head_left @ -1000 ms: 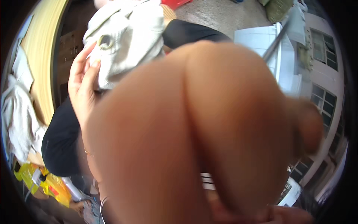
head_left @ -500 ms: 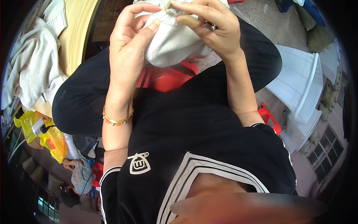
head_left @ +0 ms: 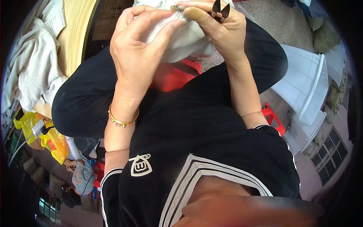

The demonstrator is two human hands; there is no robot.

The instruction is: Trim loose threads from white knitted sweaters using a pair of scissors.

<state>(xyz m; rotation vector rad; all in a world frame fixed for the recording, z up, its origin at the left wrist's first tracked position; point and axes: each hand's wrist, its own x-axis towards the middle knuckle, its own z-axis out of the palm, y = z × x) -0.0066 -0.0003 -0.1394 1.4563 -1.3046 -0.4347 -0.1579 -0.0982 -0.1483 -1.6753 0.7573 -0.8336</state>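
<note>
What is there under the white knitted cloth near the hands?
Below the white knitted cloth, part of a red object shows between the black trouser legs. Whatever else lies beneath is covered, so I cannot tell.

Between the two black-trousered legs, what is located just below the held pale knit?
A red object and some grey floor beside it, in the head view.

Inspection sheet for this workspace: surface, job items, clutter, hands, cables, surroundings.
Surface: wooden top at left, pale knits draped on it.
Job items: cream knit fabric at both hands.
Clutter: yellow bags, lower left.
Left hand: thumb and fingers at the fabric; grip unclear.
Right hand: fingertips at the fabric's upper part, dark-bladed tool held among the fingers.
Cables: nothing seen for certain; lower-left background too small to tell.
Surroundings: white panel and window, right.
</note>
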